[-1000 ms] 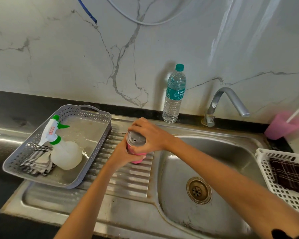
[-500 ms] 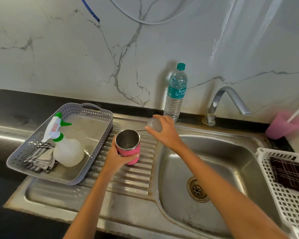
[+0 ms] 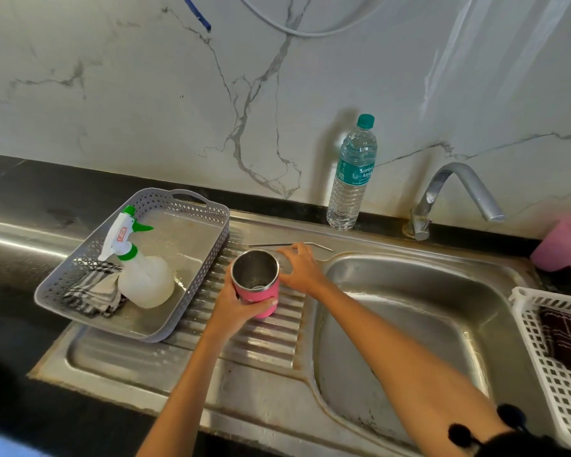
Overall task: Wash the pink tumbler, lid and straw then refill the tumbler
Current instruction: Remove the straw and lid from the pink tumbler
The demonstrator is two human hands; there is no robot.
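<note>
While the pink tumbler stands uncapped on the ribbed drainboard, its parts are laid out for washing.

Left of centre, the tumbler is gripped round its body by the left hand and kept upright. Just right of it, what appears to be the clear lid is held under the curled fingers of the right hand, below the metal straw. Dismantling is judged finished; next, the tumbler must be carried right to the sink basin under the tap.
</note>
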